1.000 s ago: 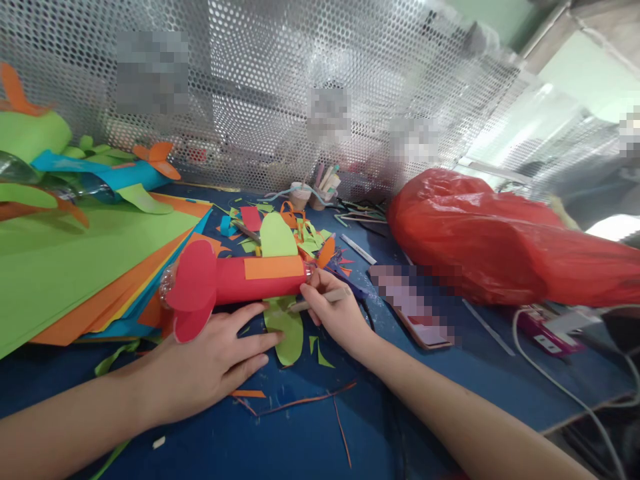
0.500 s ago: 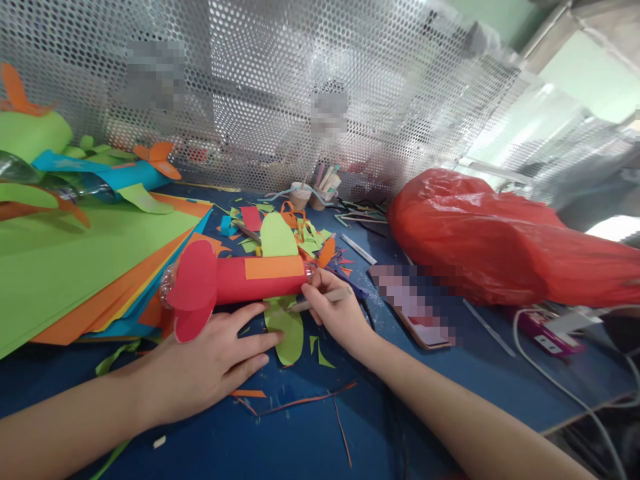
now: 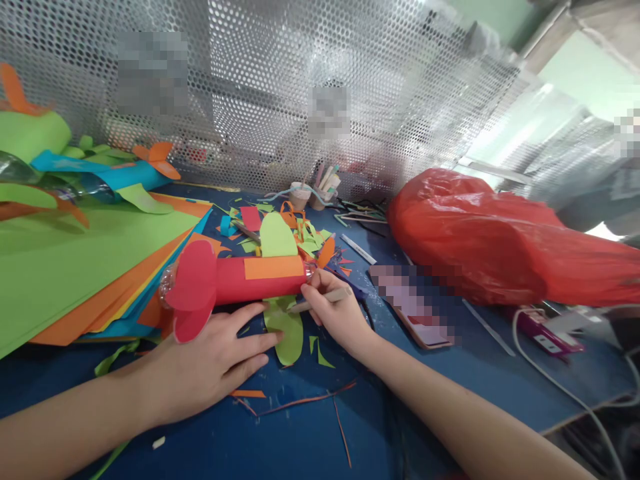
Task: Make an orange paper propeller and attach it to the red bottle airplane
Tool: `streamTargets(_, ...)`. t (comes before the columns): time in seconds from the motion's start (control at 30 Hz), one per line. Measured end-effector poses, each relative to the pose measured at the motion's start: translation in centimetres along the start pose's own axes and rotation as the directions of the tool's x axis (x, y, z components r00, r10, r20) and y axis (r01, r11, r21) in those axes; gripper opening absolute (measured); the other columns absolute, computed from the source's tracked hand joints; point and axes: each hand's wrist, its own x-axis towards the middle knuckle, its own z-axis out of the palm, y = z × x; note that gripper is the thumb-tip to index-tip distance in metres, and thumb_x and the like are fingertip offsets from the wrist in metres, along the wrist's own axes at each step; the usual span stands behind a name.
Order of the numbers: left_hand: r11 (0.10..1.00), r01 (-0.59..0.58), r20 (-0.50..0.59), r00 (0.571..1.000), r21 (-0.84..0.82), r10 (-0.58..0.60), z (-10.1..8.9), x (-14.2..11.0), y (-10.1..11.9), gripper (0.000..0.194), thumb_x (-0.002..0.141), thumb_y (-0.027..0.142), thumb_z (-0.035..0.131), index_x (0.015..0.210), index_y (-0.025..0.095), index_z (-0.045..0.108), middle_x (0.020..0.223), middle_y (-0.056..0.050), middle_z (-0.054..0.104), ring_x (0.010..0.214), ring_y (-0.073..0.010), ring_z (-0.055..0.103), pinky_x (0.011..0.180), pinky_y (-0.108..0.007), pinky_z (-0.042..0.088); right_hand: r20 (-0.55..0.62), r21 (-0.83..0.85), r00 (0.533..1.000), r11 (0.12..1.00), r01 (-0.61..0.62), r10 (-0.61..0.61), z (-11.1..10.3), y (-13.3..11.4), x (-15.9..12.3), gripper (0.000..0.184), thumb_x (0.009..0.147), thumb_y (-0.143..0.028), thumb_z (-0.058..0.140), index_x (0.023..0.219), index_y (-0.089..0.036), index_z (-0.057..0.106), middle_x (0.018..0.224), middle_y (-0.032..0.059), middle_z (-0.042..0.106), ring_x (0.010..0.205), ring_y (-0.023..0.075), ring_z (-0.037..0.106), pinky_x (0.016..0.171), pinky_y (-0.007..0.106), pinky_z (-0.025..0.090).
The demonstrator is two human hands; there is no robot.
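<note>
Head cam: R hand (image 3: 338, 313) holds pen (image 3: 301, 307) across grn wing (image 3: 291, 339) edge.

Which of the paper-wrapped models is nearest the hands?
The red model, with an orange patch, lies by the left hand and right hand. The blue model and green model lie well away, at the picture's left.

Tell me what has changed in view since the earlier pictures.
Only a blurred grey shape beyond the shiny red plastic bag visibly shifted; which way is unclear. Nothing was taken up or let go. The right hand still holds the slim beige pen-like stick at the rounded light-green paper piece; the left hand and red paper-wrapped bottle stayed put.
</note>
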Motion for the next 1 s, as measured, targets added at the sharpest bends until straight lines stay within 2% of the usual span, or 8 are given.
streamTargets(0.2, 1.0, 0.007, -0.016, 1.0, -0.022, -0.007, 0.28, -0.03, -0.1, 0.043, 0.101, 0.046, 0.022, 0.13, 0.046, 0.054, 0.144, -0.005, 0.048, 0.105, -0.0296, 0.065, 0.087, -0.053, 0.053, -0.068, -0.041, 0.998, 0.999, 0.001, -0.004, -0.09, 0.02, -0.06, 0.022, 0.078, -0.024, 0.054, 0.062, -0.023, 0.039, 0.04, -0.0127, 0.036, 0.033, 0.0061, 0.032, 0.037, 0.019, 0.023)
streamTargets(0.47, 1.0, 0.002, -0.033, 0.999, -0.019, -0.003, 0.1, -0.13, -0.01, 0.04, 0.101, 0.045, 0.027, 0.129, 0.045, 0.055, 0.143, -0.003, 0.049, 0.104, -0.0283, 0.065, 0.088, -0.049, 0.053, -0.033, -0.007, 0.999, 1.0, -0.017, 0.017, -0.04, -0.1, 0.0, 0.024, 0.078, -0.027, 0.055, 0.062, -0.024, 0.038, 0.039, -0.0127, 0.036, 0.032, 0.0063, 0.033, 0.036, 0.019, 0.021)
streamTargets(0.63, 1.0, -0.01, -0.038, 0.999, -0.016, 0.01, -0.05, 0.01, 0.0, 0.042, 0.101, 0.044, 0.025, 0.129, 0.043, 0.057, 0.142, -0.007, 0.051, 0.101, -0.0289, 0.066, 0.085, -0.049, 0.054, -0.032, -0.017, 0.999, 1.0, -0.018, 0.018, -0.03, -0.03, -0.01, 0.025, 0.079, -0.026, 0.055, 0.062, -0.023, 0.038, 0.04, -0.0124, 0.036, 0.032, 0.0061, 0.033, 0.036, 0.019, 0.022)
streamTargets(0.8, 0.999, 0.01, -0.069, 0.998, -0.03, -0.012, 0.22, -0.11, -0.03, 0.04, 0.101, 0.045, 0.027, 0.128, 0.045, 0.056, 0.142, -0.003, 0.05, 0.103, -0.0269, 0.065, 0.088, -0.045, 0.053, -0.032, -0.009, 0.999, 1.0, -0.009, 0.009, -0.08, 0.14, 0.02, 0.024, 0.079, -0.026, 0.056, 0.062, -0.023, 0.038, 0.041, -0.0124, 0.035, 0.032, 0.006, 0.033, 0.036, 0.019, 0.022)
streamTargets(1.0, 0.999, 0.014, -0.04, 0.999, -0.048, -0.016, 0.23, -0.19, -0.02, 0.039, 0.101, 0.045, 0.028, 0.128, 0.045, 0.056, 0.144, -0.002, 0.048, 0.102, -0.0267, 0.066, 0.086, -0.044, 0.054, -0.028, 0.001, 1.0, 1.0, -0.004, 0.004, -0.07, 0.12, 0.0, 0.024, 0.079, -0.025, 0.055, 0.062, -0.023, 0.038, 0.041, -0.0124, 0.036, 0.033, 0.006, 0.033, 0.037, 0.019, 0.022)
